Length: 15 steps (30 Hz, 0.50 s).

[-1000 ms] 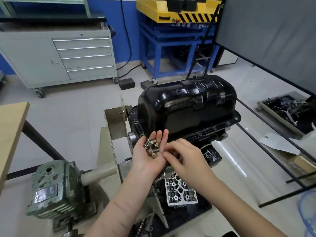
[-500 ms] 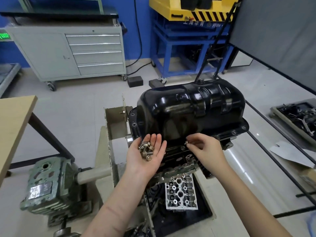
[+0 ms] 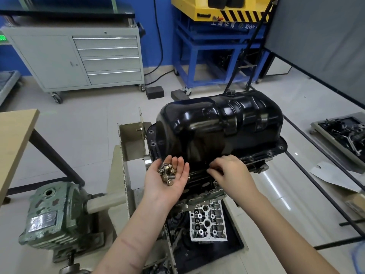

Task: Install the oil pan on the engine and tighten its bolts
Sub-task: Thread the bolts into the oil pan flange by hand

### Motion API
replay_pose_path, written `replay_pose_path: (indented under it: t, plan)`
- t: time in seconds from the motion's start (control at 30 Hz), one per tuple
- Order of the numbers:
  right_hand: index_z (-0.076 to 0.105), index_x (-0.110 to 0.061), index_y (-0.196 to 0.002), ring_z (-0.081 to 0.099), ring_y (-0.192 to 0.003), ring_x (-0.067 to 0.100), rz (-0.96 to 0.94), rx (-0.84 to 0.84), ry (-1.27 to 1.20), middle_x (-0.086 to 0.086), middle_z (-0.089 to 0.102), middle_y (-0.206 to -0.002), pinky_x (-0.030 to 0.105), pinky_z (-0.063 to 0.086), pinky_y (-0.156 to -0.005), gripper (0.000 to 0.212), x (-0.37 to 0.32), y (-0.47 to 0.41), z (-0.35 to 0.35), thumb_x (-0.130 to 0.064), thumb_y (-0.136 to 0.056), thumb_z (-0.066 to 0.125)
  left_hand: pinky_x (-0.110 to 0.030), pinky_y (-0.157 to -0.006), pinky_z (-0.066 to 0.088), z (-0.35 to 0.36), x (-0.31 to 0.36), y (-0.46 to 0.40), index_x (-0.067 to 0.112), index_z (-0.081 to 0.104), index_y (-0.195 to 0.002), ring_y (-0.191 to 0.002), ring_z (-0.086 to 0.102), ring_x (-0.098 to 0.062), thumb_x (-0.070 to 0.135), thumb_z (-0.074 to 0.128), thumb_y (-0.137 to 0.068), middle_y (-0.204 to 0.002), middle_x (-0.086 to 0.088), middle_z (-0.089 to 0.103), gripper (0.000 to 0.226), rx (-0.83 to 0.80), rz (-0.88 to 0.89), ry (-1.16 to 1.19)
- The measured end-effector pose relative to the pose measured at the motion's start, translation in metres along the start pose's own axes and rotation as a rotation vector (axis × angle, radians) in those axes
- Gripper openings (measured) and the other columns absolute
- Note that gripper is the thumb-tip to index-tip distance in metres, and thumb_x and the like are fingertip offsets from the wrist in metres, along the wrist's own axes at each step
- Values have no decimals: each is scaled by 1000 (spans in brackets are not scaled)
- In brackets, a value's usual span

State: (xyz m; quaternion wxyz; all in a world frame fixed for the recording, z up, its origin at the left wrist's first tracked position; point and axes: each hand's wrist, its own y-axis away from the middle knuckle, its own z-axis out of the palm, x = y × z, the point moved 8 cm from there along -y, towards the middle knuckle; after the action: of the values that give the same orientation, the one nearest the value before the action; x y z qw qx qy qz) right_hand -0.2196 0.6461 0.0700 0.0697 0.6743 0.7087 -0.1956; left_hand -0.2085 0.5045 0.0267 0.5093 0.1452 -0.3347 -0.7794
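Several flanged bolts (image 3: 166,173) lie heaped in the upturned palm of the left hand (image 3: 167,182), whose fingers are relaxed and almost straight, cupping the pile without closing on it. That hand hovers at about 7 o'clock from the glossy black oil pan (image 3: 219,123), which sits upside-down on the engine (image 3: 199,186) mounted in the beige stand (image 3: 126,171). The right hand (image 3: 231,173) is at 6 o'clock from the pan, knuckles up, fingers curled down against the near flange; whether they pinch a bolt cannot be told, as the fingertips are hidden.

Readable writing is scarce: the yellow machine (image 3: 215,10) on the blue frame (image 3: 215,54) at 12 o'clock carries white characters and letters that look like "HYVW", partly blocked by a black bar. A green lit sign at the far left edge is too cut off to read. The plate on the green gearbox (image 3: 53,216) at 8 o'clock is blurred.

Against half a second ago, the right hand has shifted slightly inward and lower along the flange, and the small bolt seen between its fingers then is no longer visible. The left hand has kept its load and place beside the pan's left corner. A second ago the right fingers were picking from the left palm. The grey drawer cabinet (image 3: 79,58) stands at 10 o'clock.
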Motion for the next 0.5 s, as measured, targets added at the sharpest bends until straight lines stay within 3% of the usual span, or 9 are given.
replay_pose_path:
  t: [0.13,0.27,0.37,0.5]
  plan:
    - [66,-8,-95,53,-92,20,19,-10,10,5,65,-88,23,34,-72,21,1,-1,1,-25,-84,62,-37,-61,49,0,0,0,5,59,-74,-47,64,-20,24,45,-93,-52,-7,61,31,1,-2,-6]
    - [68,-9,-94,55,-79,10,63,-33,-146,-4,62,-79,9,35,-67,14,6,0,-3,-17,-83,64,-37,-61,49,0,1,0,5,59,-74,-48,64,-20,24,45,-93,-53,-7,61,30,0,-4,-14]
    - [67,-14,-85,53,-67,-3,170,90,-326,-11,59,-71,1,38,-64,6,24,3,-21,-11,-80,67,-37,-61,49,-1,1,2,5,59,-74,-49,64,-20,23,46,-93,-53,-7,61,29,5,-4,-22]
    - [62,-18,-85,56,-73,-2,288,224,-488,-12,60,-75,4,42,-65,14,57,9,-42,-6,-81,66,-37,-61,49,-6,-2,6,5,59,-74,-49,64,-19,22,48,-92,-53,-7,61,28,21,-11,-42]
